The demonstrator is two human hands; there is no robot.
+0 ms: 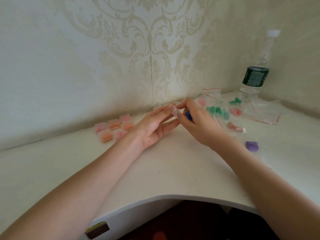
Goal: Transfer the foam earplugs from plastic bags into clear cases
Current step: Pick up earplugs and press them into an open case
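Note:
My left hand (155,125) holds a small clear case (174,110) between its fingers above the white table, palm turned up. My right hand (199,122) meets the case from the right with its fingertips and keeps blue earplugs (188,115) tucked under its curled fingers. Several filled cases (114,129) with pink and orange earplugs lie in a cluster to the left. To the right lie plastic bags with green earplugs (218,110), pink ones (235,112) and a purple pair (252,146).
A clear water bottle (255,78) with a dark green label stands at the back right corner. Emptied zip bags (212,92) with red strips lie by the wall. The table's (173,179) curved front edge runs close to me.

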